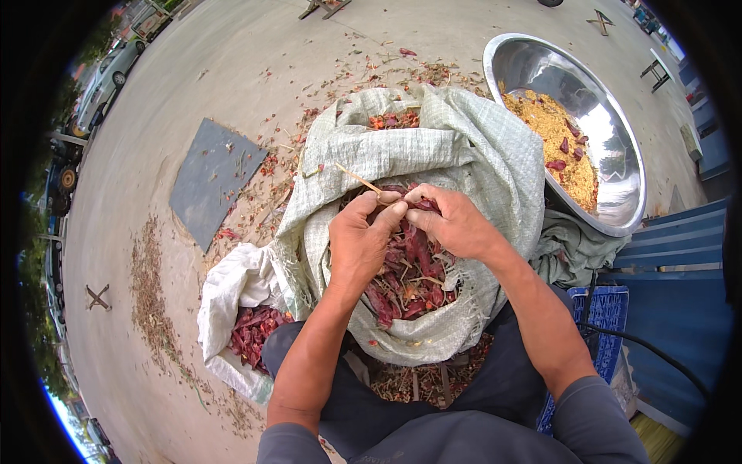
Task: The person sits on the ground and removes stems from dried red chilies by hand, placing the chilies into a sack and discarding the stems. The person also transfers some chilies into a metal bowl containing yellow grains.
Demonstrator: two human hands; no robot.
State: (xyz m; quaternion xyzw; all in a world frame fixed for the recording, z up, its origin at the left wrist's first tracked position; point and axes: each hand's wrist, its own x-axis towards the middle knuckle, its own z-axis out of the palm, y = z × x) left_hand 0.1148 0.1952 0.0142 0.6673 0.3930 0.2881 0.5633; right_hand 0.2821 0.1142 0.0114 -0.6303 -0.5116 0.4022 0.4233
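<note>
Both hands meet above a woven plastic sack (504, 151) with a rolled-down rim. Dried red chili peppers (411, 261), with their stems, fill its mouth. My left hand (365, 232) pinches a pale dry stem (356, 176) between thumb and forefinger. In my right hand (449, 220), thumb and fingertips grip a dark red dried chili pepper (426, 205). The fingertips of the two hands almost touch; whether stem and pepper are joined there is hidden. Lower left, a white sack (217, 330) stands with its mouth wide, holding chili pieces (261, 333).
At the upper right a large steel basin (617, 133) leans, holding yellow seeds (548, 130) and a few chili pieces. A grey board (214, 180) lies on the concrete among scattered stems. A blue plastic crate (617, 307) and a black cable (655, 348) are by my right side.
</note>
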